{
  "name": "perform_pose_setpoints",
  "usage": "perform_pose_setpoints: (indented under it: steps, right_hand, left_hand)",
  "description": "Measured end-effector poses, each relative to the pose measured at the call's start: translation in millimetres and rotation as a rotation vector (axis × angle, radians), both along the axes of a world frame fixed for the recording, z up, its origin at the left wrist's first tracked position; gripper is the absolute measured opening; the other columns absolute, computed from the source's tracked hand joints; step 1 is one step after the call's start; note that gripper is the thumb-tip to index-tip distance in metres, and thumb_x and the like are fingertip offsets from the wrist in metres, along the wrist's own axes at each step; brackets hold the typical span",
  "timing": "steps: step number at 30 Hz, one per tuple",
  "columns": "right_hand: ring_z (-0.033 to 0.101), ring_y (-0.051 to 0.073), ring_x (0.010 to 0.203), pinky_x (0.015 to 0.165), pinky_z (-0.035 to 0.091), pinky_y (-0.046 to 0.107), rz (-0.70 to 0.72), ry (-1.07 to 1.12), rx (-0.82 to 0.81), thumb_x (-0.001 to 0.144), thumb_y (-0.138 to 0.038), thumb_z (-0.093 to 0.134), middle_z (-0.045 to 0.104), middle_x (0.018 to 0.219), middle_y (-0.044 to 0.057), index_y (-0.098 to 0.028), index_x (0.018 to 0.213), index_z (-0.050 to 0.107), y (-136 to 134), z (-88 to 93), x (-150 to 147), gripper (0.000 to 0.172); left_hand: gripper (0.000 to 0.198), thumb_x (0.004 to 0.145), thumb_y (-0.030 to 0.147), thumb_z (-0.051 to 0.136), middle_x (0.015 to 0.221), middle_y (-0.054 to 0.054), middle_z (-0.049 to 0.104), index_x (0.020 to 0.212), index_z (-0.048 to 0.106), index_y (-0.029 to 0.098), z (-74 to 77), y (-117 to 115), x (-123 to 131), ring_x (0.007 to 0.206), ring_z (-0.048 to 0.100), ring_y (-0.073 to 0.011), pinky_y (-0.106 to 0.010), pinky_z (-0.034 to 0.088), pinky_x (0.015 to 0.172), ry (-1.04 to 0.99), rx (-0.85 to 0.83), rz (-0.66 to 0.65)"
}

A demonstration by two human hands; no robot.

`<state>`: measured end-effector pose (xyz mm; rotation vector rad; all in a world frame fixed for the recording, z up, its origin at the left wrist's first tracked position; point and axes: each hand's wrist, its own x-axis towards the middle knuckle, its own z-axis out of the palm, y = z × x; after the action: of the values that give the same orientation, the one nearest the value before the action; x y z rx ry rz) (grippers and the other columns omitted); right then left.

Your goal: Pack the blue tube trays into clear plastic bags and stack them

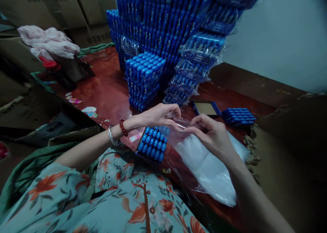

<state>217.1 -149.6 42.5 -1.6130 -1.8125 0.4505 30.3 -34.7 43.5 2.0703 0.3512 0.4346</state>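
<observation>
Between my two hands a clear plastic bag (182,126) is stretched by its edge. Fingers and thumb of my left hand (163,115) pinch one side of it; my right hand (211,132) pinches the other. The bag's film hangs down in front of me. Just below my left hand, a box of blue capsule-shaped pieces (152,144) stands at the table's near edge, partly behind the film. Under and beside my right hand lies a pile of clear, whitish bags (209,168).
On the red table (102,80) stand a small blue stack (144,80), a tall wall of blue packs (155,22) and bagged packs (196,56). An open blue tray (206,108) and blue pieces (238,116) lie right. A red-capped bottle (57,73) stands left.
</observation>
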Motion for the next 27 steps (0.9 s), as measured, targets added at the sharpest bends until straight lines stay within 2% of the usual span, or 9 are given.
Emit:
perform_pose_setpoints:
  steps: [5,8,10,13,17,20,23,25,27]
  right_hand:
    - [0.038,0.009,0.05,0.048,0.025,0.022,0.212,-0.107,-0.291,0.083,-0.048,0.054,0.05,0.054,-0.003,-0.016,0.065,0.06,13.8,5.6,0.9,0.038]
    - [0.038,0.009,0.05,0.047,0.026,0.023,0.376,-0.033,-0.479,0.084,-0.05,0.049,0.05,0.054,-0.003,-0.015,0.064,0.064,25.1,7.8,3.6,0.042]
    - [0.04,0.01,0.05,0.047,0.025,0.023,0.391,-0.089,-0.517,0.084,-0.046,0.05,0.051,0.054,-0.002,-0.017,0.066,0.065,30.5,8.3,4.1,0.038]
    - [0.043,0.012,0.05,0.048,0.024,0.025,0.182,-0.402,-0.422,0.079,-0.029,0.056,0.052,0.053,0.0,-0.02,0.061,0.063,37.2,7.6,3.1,0.021]
    - [0.053,0.018,0.057,0.053,0.03,0.028,-0.118,-0.763,-0.213,0.073,-0.014,0.058,0.055,0.059,0.004,-0.021,0.065,0.061,51.3,14.0,4.3,0.011]
    - [0.058,0.023,0.067,0.06,0.038,0.032,-0.282,-0.755,-0.01,0.077,-0.018,0.054,0.06,0.072,0.008,-0.019,0.079,0.063,59.2,29.5,8.0,0.009]
    - [0.06,0.027,0.085,0.071,0.043,0.037,-0.412,-0.578,0.283,0.086,-0.024,0.046,0.062,0.093,0.011,-0.018,0.099,0.061,54.3,33.6,8.8,0.021]
    - [0.059,0.026,0.094,0.079,0.043,0.037,-0.478,-0.415,0.419,0.09,-0.029,0.039,0.061,0.101,0.012,-0.018,0.108,0.058,46.8,14.3,6.4,0.028]
    - [0.06,0.025,0.093,0.081,0.044,0.035,-0.527,-0.252,0.422,0.092,-0.033,0.036,0.061,0.103,0.013,-0.018,0.112,0.055,41.7,-25.9,2.4,0.032]
  left_hand:
    - [0.027,0.083,0.031,0.056,0.057,0.003,0.053,0.07,0.067,0.01,12.5,13.9,-24.2,0.053,0.041,-0.0068,-0.02,0.03,0.051,0.165,-0.021,-0.089]
    - [0.026,0.079,0.034,0.06,0.057,0.002,0.058,0.071,0.07,0.012,16.4,18.8,-31.4,0.051,0.043,-0.0072,-0.02,0.031,0.049,0.183,-0.083,-0.063]
    - [0.023,0.078,0.034,0.062,0.063,0.001,0.063,0.077,0.072,0.014,16.4,19.4,-34.7,0.052,0.047,-0.0078,-0.021,0.035,0.051,0.193,-0.056,-0.073]
    - [0.017,0.081,0.03,0.061,0.062,0.002,0.062,0.08,0.072,0.017,13.2,20.2,-37.8,0.052,0.047,-0.0075,-0.021,0.038,0.055,0.268,0.176,-0.042]
    - [0.016,0.081,0.018,0.057,0.057,0.002,0.056,0.073,0.07,0.015,18.6,32.2,-38.8,0.052,0.05,-0.0086,-0.023,0.04,0.059,0.449,0.576,0.198]
    - [0.024,0.086,0.02,0.048,0.064,0.001,0.058,0.084,0.071,0.013,36.8,42.4,-43.4,0.063,0.058,-0.011,-0.026,0.041,0.066,0.385,0.696,0.403]
    - [0.036,0.094,0.025,0.035,0.073,-0.001,0.059,0.094,0.068,0.01,45.5,37.9,-54.4,0.076,0.06,-0.0132,-0.03,0.042,0.073,0.217,0.892,0.614]
    - [0.037,0.096,0.026,0.032,0.075,-0.003,0.059,0.096,0.066,0.012,30.9,28.2,-61.9,0.079,0.059,-0.0144,-0.031,0.042,0.074,0.139,1.019,0.668]
    - [0.03,0.095,0.022,0.034,0.074,-0.003,0.058,0.099,0.064,0.016,-2.3,19.8,-65.8,0.076,0.058,-0.0149,-0.029,0.043,0.073,0.136,1.04,0.611]
